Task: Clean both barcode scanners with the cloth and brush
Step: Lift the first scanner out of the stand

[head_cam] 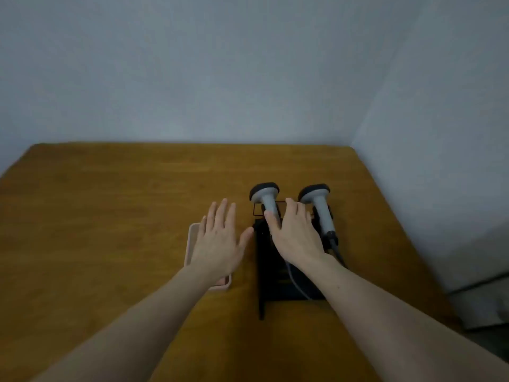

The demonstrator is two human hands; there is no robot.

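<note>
Item 1, left scanner point(265, 198): grey handle, dark head pointing away from me, lying on the right half of the surface point(110, 216). Its lower handle is hidden under my right hand point(296, 234).

Item 2, right scanner point(319, 205): same make, just beside the first, parallel to it, apart from it. A dark cable point(338, 250) runs from its handle end toward me.

Item 3, black mat point(272, 282): under both scanners, its near edge well back from the near edge of the surface. A pale cable point(296, 282) curves across it. What the dark strip at its near left corner is, I cannot tell.

Item 4, pink tray point(192, 244): left of the mat, near it, mostly covered by my left hand point(220, 241). Contents not visible to me.

Edges and room: the far edge meets the wall; the right edge runs close past the right scanner, leaving little room on that side. The left half of the surface is bare wood, wide room.

Hands: left grip released, fingers straight and spread, palm down over the tray, thumb out toward the mat. Right grip released, fingers extended between the two scanners, thumb against the left scanner's handle; whether the palm rests on anything I cannot tell. Both forearms bare, reaching forward.
</note>
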